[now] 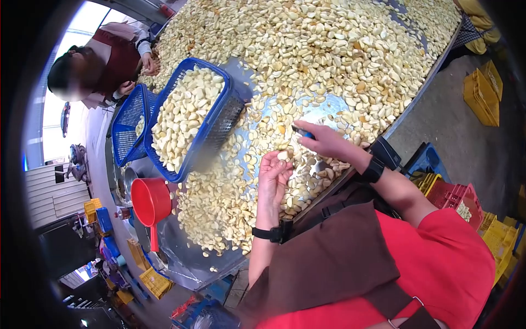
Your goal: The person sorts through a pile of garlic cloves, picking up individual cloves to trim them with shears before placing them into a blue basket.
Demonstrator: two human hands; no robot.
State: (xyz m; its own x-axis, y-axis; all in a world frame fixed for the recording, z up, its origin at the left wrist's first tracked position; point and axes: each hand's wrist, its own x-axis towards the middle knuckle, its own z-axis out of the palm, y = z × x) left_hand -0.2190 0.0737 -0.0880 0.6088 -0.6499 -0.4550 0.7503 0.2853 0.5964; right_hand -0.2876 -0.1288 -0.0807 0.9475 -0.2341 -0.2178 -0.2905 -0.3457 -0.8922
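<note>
My left hand [274, 174] is closed, with a pale clove-like piece [283, 156] pinched between thumb and fingertips. My right hand [329, 141] is wrapped round a small blue-and-black tool [303, 132]; its exact kind is too small to make out. The tool is just above and to the right of the left hand, apart from the piece. Both hands are over a wide heap of similar cream-coloured pieces [312, 49] spread on a metal table [323, 108]. Left of my hands, a blue basket [216, 131] full of paler, cleaner pieces stands tilted.
Beside the full basket is another blue basket [127, 129] holding a few pieces. A red scoop [150, 202] rests near the table's left edge. Across the table, a person [109, 63] reaches into the heap. Yellow crates [482, 93] and a red crate [453, 198] stand at right.
</note>
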